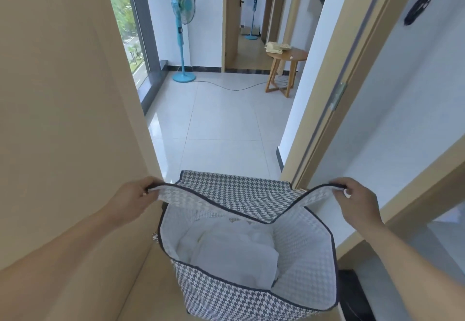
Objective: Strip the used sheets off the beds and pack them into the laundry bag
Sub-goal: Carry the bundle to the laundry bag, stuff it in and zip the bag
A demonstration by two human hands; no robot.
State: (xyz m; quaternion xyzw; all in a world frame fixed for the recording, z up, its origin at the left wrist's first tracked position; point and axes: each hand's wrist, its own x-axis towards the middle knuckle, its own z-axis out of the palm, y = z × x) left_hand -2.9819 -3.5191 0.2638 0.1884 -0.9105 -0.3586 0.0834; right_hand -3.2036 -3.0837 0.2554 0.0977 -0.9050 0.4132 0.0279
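Your left fingers (150, 189) curl tight on one flap of the laundry bag (226, 295). Your right fingers (343, 185) pinch the other flap. The white sheets (226, 252) lie low inside the bag. If one flap slips, the bag could tip and spill. The door (63, 119) and the door frame (314, 132) are close on both sides, so the bag might bump them. The floor (221, 124) ahead is wide, but watch the cable (226, 87).

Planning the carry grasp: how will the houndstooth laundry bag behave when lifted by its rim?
Likely floppy: the laundry bag sags at its rim between left hand and right hand. Probably light for its size: only white sheets lie inside. May slump if one side is released.
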